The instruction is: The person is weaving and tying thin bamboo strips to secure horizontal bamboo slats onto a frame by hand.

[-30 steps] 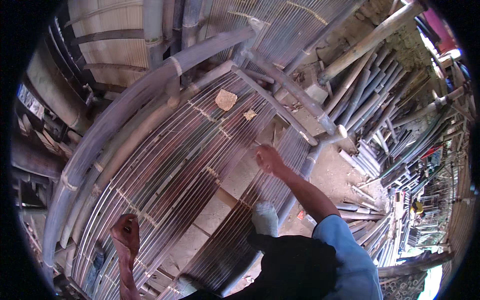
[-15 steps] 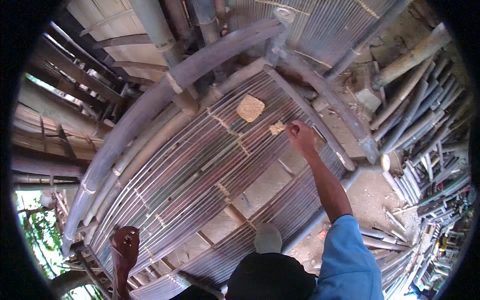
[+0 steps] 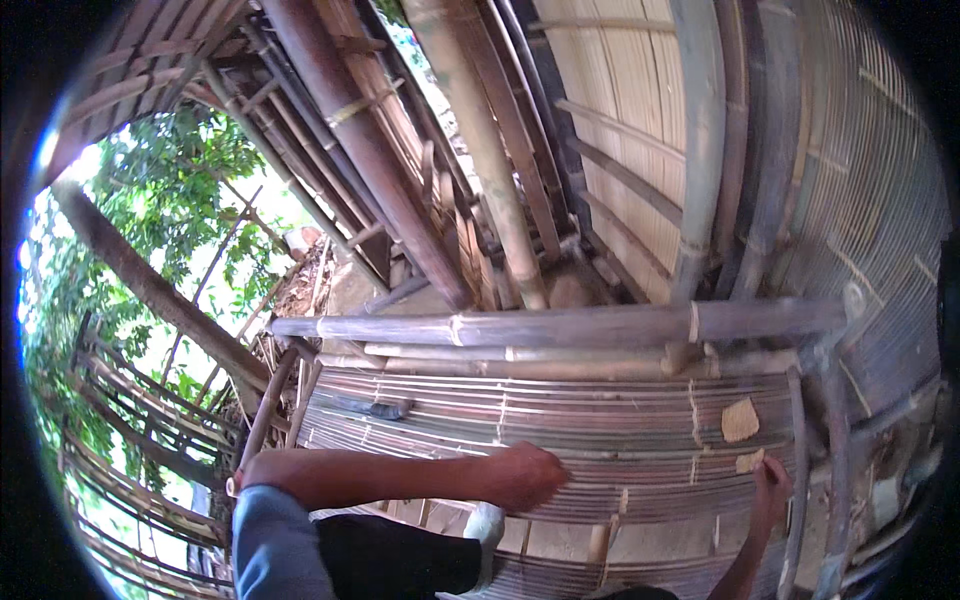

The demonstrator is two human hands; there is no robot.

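My right hand (image 3: 770,485) is at the right end of a slatted bamboo bench (image 3: 600,400). Its fingertips are closed at the edge of a small, ragged tan piece (image 3: 749,461) that looks woven. Just beyond it a larger tan woven square (image 3: 740,420) lies flat on the slats. My left hand (image 3: 525,476) is curled into a fist over the middle of the bench, with the forearm stretched across from the left. It is slightly blurred, and whatever it may hold is hidden.
A dark, elongated object (image 3: 385,408) lies on the slats at the left. A thick bamboo rail (image 3: 580,325) runs along the bench's far side. Bamboo posts (image 3: 480,150) and wall panels rise behind. A slatted fence (image 3: 150,420) and green leaves are at the left.
The view has swung to the left. My left hand has moved from the bench's left end toward its middle. My right hand stays at the small tan piece.
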